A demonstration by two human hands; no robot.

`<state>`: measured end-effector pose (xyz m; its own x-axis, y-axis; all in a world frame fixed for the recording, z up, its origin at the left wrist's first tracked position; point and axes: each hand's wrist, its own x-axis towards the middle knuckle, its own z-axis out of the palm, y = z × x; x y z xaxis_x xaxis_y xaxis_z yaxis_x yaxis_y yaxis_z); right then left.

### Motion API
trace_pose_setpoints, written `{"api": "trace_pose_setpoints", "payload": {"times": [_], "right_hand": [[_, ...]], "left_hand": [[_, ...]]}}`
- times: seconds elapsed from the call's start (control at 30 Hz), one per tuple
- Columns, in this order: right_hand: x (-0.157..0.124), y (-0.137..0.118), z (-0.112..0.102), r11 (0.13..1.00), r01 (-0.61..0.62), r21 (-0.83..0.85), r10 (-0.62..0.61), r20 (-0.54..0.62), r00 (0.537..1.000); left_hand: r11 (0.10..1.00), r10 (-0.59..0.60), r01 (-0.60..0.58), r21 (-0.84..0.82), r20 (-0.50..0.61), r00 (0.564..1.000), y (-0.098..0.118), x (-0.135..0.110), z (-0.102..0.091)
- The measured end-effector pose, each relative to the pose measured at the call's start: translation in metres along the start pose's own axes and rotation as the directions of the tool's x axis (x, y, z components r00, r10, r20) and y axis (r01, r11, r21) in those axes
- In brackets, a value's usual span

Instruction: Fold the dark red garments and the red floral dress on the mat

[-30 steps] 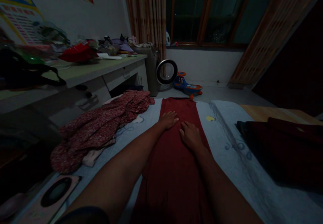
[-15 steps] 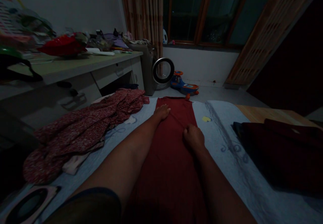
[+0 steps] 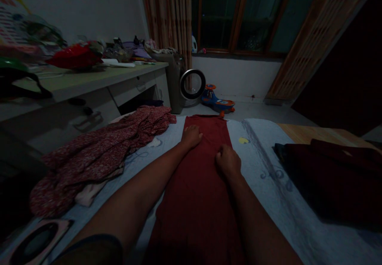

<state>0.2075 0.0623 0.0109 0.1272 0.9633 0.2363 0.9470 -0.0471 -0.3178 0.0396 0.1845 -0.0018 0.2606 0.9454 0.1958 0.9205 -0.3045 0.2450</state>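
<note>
Now smoothing, by the look of it, the dark red garment [image 3: 197, 201] laid lengthwise down the bed sheet [image 3: 268, 169], with left hand [image 3: 191, 136] spread open, palm flat near its far end at 11 o'clock, and right hand [image 3: 227, 159] curled almost shut at 1 o'clock, knuckles on the cloth, any pinch of fabric impossible to tell. Likely calling next for even pressure outward, minding the floral heap [image 3: 98, 153] close at 9 o'clock and dark folded clothes [image 3: 328, 173] at 3 o'clock, toy car [image 3: 219, 102] beyond at 12.
</note>
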Motion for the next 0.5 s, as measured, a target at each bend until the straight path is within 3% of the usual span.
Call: {"api": "trace_pose_setpoints", "payload": {"times": [0.1,0.2,0.33,0.5], "right_hand": [[-0.001,-0.008,-0.002,0.973,0.219,0.073,-0.211,-0.105,0.972],[-0.005,-0.015,0.006,0.906,0.393,0.154,-0.397,-0.008,0.918],[-0.012,-0.016,0.020,0.925,0.356,0.133,-0.376,0.188,0.907],[-0.013,-0.014,0.021,0.935,0.333,0.121,-0.353,0.257,0.900]], "left_hand": [[0.999,0.029,-0.030,0.015,0.086,0.996,0.012,-0.009,0.003],[0.999,0.026,-0.029,0.016,0.131,0.991,0.012,-0.006,0.011],[1.000,0.000,-0.003,0.020,0.186,0.983,-0.002,0.015,0.019],[0.997,-0.066,0.059,0.042,0.187,0.980,-0.016,0.043,0.024]]}}
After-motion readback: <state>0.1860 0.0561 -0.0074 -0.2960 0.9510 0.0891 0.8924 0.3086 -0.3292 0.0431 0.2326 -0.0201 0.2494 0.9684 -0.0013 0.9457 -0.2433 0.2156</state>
